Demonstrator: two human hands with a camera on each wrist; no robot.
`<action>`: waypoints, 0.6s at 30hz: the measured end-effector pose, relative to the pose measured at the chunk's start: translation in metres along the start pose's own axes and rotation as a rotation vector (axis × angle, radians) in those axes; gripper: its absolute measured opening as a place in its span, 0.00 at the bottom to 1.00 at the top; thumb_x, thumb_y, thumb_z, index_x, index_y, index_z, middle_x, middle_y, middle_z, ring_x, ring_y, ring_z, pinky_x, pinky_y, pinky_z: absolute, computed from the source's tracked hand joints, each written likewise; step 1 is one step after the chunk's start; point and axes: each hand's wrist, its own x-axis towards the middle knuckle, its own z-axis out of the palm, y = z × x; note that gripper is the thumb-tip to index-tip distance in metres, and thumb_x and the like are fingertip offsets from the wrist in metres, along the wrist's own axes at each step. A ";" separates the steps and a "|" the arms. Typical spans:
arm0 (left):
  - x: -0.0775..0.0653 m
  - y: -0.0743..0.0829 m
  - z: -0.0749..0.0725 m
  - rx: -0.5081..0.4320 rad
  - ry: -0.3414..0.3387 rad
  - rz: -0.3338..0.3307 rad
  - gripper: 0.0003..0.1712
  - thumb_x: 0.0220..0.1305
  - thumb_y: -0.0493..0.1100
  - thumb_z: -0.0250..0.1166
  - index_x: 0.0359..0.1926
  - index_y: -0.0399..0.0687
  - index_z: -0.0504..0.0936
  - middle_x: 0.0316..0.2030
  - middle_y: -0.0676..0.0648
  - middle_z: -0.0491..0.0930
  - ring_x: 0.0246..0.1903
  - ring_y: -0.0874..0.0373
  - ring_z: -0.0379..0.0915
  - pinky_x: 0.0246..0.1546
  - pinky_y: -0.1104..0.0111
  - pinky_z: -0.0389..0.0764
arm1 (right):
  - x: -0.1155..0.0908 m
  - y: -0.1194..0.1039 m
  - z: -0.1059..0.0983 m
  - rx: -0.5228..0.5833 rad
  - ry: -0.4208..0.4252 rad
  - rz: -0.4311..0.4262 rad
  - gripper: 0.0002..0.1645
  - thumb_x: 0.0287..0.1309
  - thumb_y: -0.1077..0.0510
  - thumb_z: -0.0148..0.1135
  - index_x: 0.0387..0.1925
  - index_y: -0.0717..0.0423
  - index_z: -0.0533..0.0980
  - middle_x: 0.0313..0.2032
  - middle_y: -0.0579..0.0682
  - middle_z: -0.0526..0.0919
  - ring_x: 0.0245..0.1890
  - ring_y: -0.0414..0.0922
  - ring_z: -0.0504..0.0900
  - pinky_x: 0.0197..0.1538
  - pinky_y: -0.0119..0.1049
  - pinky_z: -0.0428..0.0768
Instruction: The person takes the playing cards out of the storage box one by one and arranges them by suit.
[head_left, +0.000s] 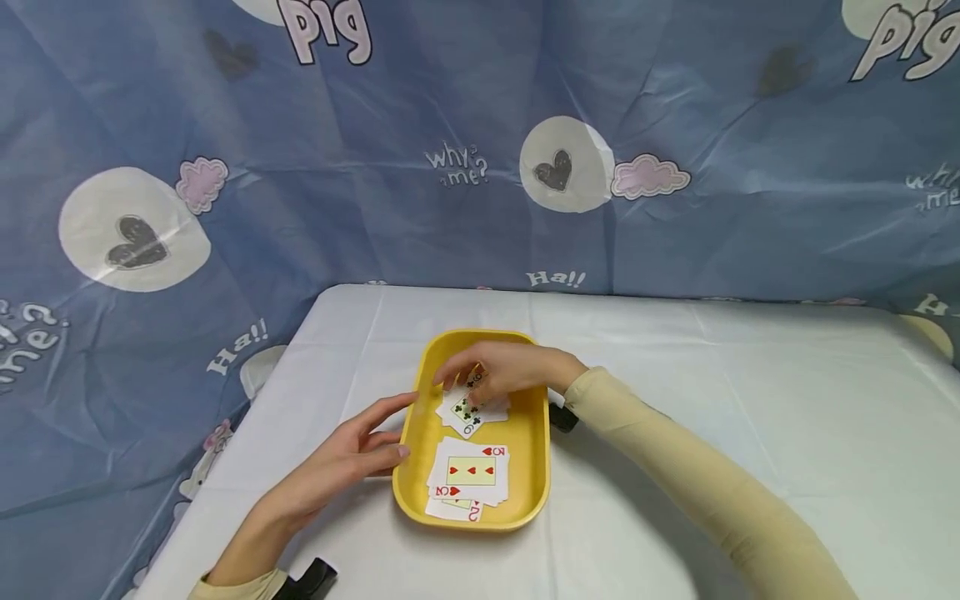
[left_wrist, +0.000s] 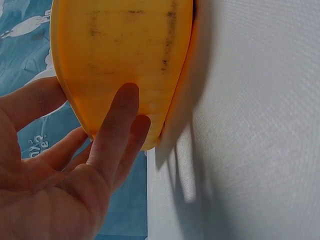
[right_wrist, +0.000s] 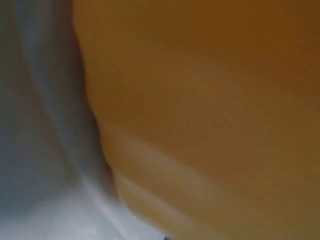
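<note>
Inside the yellow tray (head_left: 538, 508) my right hand (head_left: 510, 371) reaches down with bent fingers, its thumb and fingers holding a club playing card (head_left: 465, 411). The fingertips are partly hidden. Beneath that card lie other white cards (head_left: 497, 411). A second pile, topped by the three of hearts (head_left: 471, 471), lies nearer the front. My left hand (head_left: 352, 450) touches the tray's left side with extended fingers. In the left wrist view two fingertips (left_wrist: 131, 92) rest against its outer wall (left_wrist: 145, 45). Only the blurred tray wall (right_wrist: 200, 125) fills the right wrist view.
A white cloth (head_left: 712, 400) covers the table, its left edge falling away beside my left arm. Behind it hangs a blue printed curtain (head_left: 420, 225). Black wrist devices show near the left cuff (head_left: 311, 579) and beside the tray's right wall (head_left: 562, 417).
</note>
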 end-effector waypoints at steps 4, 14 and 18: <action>-0.001 0.001 0.000 0.002 0.005 0.004 0.38 0.68 0.40 0.63 0.75 0.56 0.57 0.65 0.35 0.67 0.58 0.45 0.73 0.51 0.58 0.79 | 0.004 -0.002 0.003 -0.112 -0.085 0.057 0.33 0.51 0.64 0.74 0.60 0.45 0.77 0.54 0.39 0.78 0.53 0.41 0.73 0.57 0.33 0.72; -0.001 0.002 0.002 0.010 0.019 -0.005 0.38 0.68 0.41 0.63 0.75 0.57 0.58 0.69 0.37 0.62 0.58 0.45 0.73 0.51 0.58 0.80 | 0.003 -0.007 0.002 -0.294 -0.146 0.130 0.37 0.53 0.57 0.74 0.65 0.37 0.74 0.56 0.39 0.68 0.52 0.39 0.68 0.55 0.29 0.69; 0.000 0.001 0.002 0.012 0.023 -0.010 0.38 0.68 0.42 0.64 0.74 0.57 0.59 0.70 0.38 0.61 0.58 0.46 0.73 0.51 0.58 0.80 | 0.003 -0.007 0.002 -0.294 -0.149 0.157 0.35 0.54 0.55 0.74 0.64 0.36 0.74 0.52 0.41 0.69 0.47 0.39 0.69 0.50 0.29 0.70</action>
